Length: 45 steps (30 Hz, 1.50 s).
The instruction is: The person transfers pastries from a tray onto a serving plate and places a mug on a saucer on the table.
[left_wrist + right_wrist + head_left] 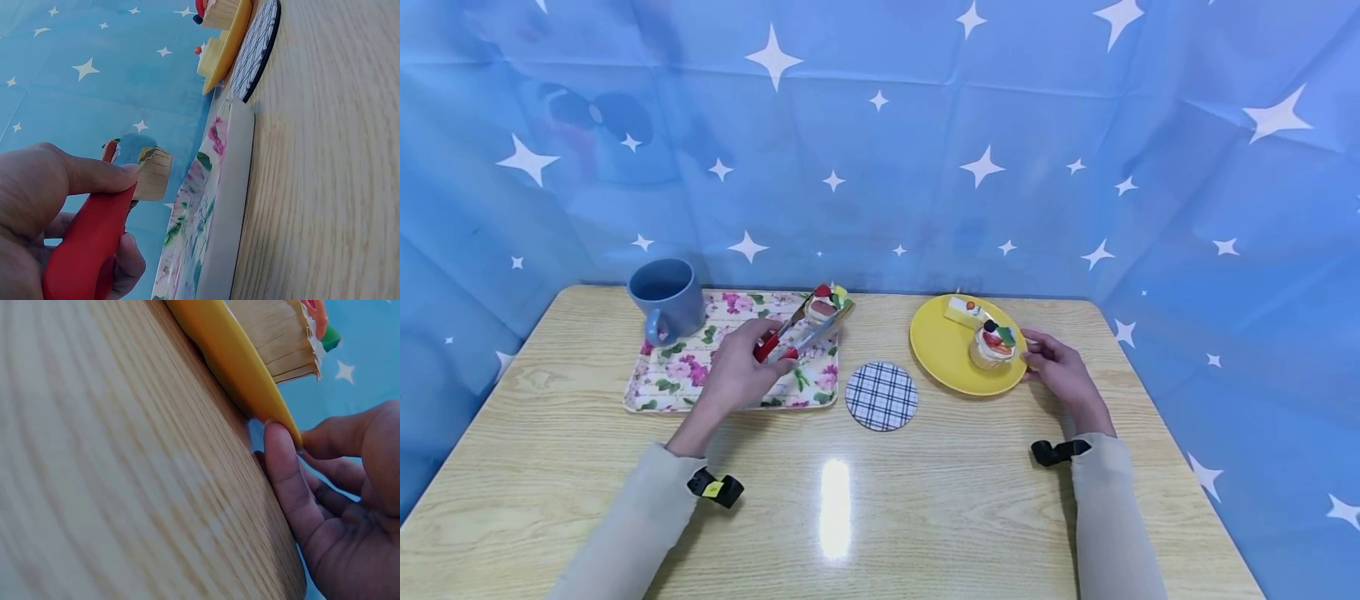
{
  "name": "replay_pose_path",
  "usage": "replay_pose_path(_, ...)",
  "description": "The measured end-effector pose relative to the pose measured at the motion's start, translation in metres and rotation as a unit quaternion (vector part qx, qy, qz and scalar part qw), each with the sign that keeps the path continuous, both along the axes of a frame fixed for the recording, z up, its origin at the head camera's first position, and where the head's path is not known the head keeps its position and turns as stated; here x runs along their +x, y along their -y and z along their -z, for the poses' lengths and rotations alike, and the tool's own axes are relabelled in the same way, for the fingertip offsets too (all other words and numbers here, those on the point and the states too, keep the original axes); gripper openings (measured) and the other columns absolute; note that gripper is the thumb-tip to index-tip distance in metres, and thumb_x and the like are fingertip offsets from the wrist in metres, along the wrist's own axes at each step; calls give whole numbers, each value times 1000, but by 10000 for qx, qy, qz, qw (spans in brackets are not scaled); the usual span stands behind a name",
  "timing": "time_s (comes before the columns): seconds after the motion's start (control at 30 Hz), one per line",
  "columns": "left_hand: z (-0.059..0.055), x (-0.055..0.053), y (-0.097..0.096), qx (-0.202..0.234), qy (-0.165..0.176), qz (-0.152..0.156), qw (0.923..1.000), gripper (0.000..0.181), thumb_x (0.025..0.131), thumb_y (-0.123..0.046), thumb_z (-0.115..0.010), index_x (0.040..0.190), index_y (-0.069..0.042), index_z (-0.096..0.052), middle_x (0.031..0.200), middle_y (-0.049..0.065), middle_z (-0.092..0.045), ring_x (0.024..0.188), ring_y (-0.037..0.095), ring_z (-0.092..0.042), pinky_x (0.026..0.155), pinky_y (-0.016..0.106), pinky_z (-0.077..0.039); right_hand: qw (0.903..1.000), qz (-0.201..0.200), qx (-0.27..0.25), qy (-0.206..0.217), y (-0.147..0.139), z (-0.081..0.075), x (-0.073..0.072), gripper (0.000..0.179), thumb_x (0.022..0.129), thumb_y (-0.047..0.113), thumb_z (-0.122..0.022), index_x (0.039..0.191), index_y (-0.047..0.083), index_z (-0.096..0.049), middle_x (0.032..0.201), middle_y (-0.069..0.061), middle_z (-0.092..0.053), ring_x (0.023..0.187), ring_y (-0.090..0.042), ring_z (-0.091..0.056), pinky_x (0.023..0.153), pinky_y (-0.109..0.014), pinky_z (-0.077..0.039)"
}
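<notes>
Berry-topped cupcake in its pale pleated cup [821, 311] is clamped in red-handled metal tongs [814, 336] my left hand [742, 367] grips, their length slanting rightward and away; I have it left of the round yellow plate [936, 346], whose rim my right hand [1062, 371] pinches.

Bright, even light; a white glare patch [835, 509] on the bench [955, 508], lower centre; wrist views look softer, dimmer.
</notes>
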<state>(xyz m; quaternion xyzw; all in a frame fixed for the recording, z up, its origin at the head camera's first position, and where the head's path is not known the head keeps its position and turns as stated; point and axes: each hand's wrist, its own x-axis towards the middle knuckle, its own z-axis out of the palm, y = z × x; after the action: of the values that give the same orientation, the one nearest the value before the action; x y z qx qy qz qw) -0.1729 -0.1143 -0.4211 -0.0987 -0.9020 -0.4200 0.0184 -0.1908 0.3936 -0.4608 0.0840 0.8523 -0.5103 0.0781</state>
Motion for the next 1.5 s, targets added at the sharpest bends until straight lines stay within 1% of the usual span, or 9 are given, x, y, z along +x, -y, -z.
replay_pose_path(0.2, 0, 0, -5, 20, -83, 167, 9998, 59, 89, -20, -80, 141, -5, -57, 119, 19, -64, 84, 25, -58, 67, 32, -48, 10000, 34, 68, 29, 2, 0, 0, 53, 109, 26, -48, 160, 17, -36, 141, -17, -47, 101, -8, -60, 82, -22, -59)
replay_pose_path(0.37, 1, 1, -10, -55, -57, 181, 9998, 58, 88, -20, -80, 140, -5, -58, 116, 18, -63, 82, 24, -57, 65, 32, -47, 10000, 11, 43, 13, 2, 0, 1, 53, 109, 25, -49, 160, 16, -36, 140, -17, -47, 101, -8, -60, 82, -22, -59)
replay_pose_path(0.5, 1, 1, -15, 23, 12, 250, 9997, 58, 88, -19, -81, 139, -5, -59, 117, 19, -64, 81, 24, -58, 64, 31, -49, 10000, 22, 54, -40, 2, -1, 2, 53, 109, 24, -49, 160, 15, -37, 138, -16, -48, 101, -7, -60, 82, -22, -59)
replay_pose_path(0.73, 2, 0, -23, -2, 101, 322, 9994, 60, 87, -20, -82, 140, -7, -58, 111, 18, -63, 79, 21, -55, 61, 31, -45, 10000, 2, 31, -42, 3, -1, 1, 53, 109, 24, -49, 160, 14, -37, 138, -16, -48, 101, -6, -60, 82, -22, -59)
replay_pose_path(0.87, 1, -1, -27, -8, 197, 334, 9992, 60, 87, -20, -82, 141, -7, -58, 116, 17, -64, 81, 22, -57, 64, 31, -48, 10000, 1, 32, -27, 3, 0, 1, 53, 109, 24, -49, 160, 14, -37, 139, -17, -48, 101, -6, -60, 82, -22, -59)
replay_pose_path(0.97, 0, -2, -30, -23, 275, 324, 9991, 61, 88, -22, -81, 141, -7, -57, 120, 16, -63, 87, 26, -61, 67, 33, -51, 10000, -1, 41, -18, 3, 0, 1, 53, 109, 24, -49, 160, 15, -37, 139, -17, -48, 101, -6, -60, 82, -22, -59)
replay_pose_path(1.13, -2, -4, -36, -83, 369, 274, 9989, 63, 88, -24, -81, 144, -9, -56, 125, 14, -62, 97, 28, -61, 72, 34, -52, 10000, -12, 54, -11, 2, 1, 0, 53, 109, 24, -49, 159, 14, -37, 139, -18, -48, 100, -6, -61, 82, -22, -59)
replay_pose_path(1.37, -6, -6, -45, -23, 341, 362, 9988, 63, 88, -24, -81, 144, -9, -56, 130, 14, -63, 100, 29, -63, 76, 37, -54, 9999, 1, 104, -6, 2, 1, 0, 53, 109, 24, -49, 159, 14, -37, 139, -18, -48, 100, -6, -60, 82, -22, -59)
replay_pose_path(1.5, -7, -8, -50, -82, 316, 393, 9987, 63, 89, -24, -81, 145, -9, -56, 135, 14, -61, 96, 27, -62, 73, 35, -51, 9999, 18, 131, -5, 2, 1, 0, 53, 109, 25, -49, 160, 15, -37, 140, -17, -48, 101, -7, -59, 82, -22, -59)
